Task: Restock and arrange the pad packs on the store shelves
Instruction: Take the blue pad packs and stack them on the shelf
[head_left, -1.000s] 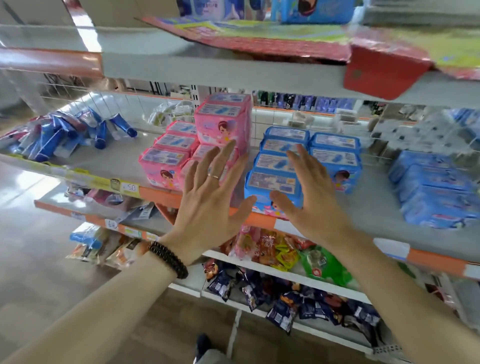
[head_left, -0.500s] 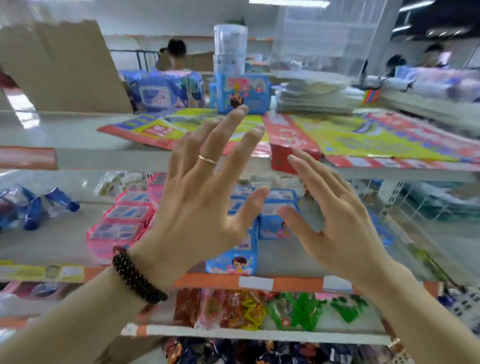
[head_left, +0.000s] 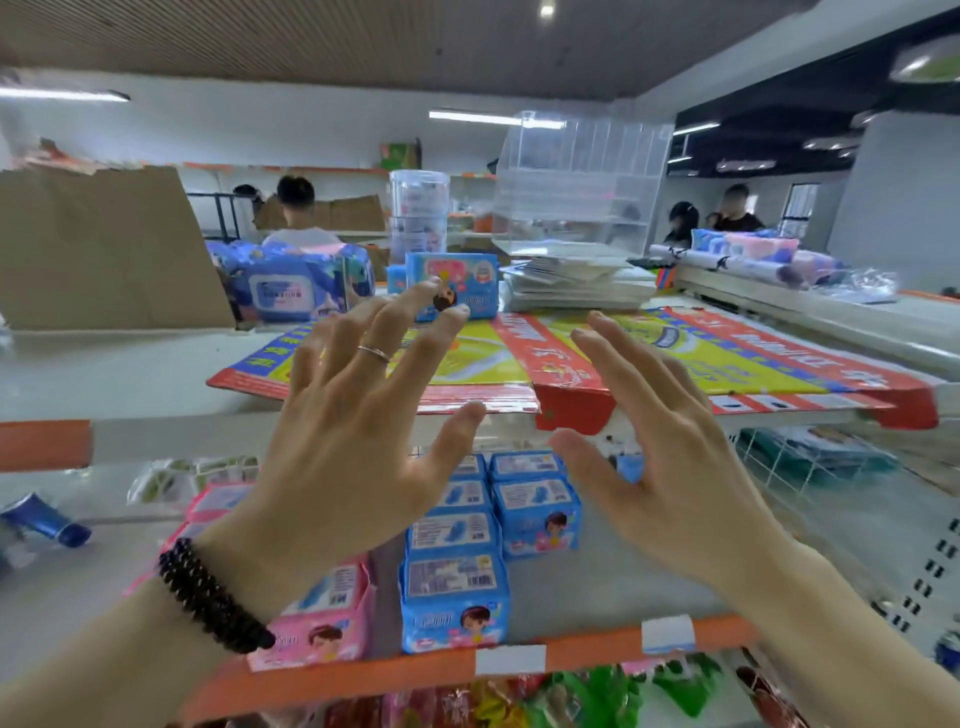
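Hands, left and right, spread before blue pad packs

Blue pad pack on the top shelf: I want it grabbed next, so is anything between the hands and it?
Nothing visible blocks it. The blue pad pack stands behind flat posters; left hand and right hand are raised before it, holding nothing.

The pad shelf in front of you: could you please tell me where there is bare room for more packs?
Bare shelf lies right of the blue pad packs, up to the wire mesh divider. It is crowded left of them, where the pink pad packs sit close alongside. Both the left hand and the right hand are empty.
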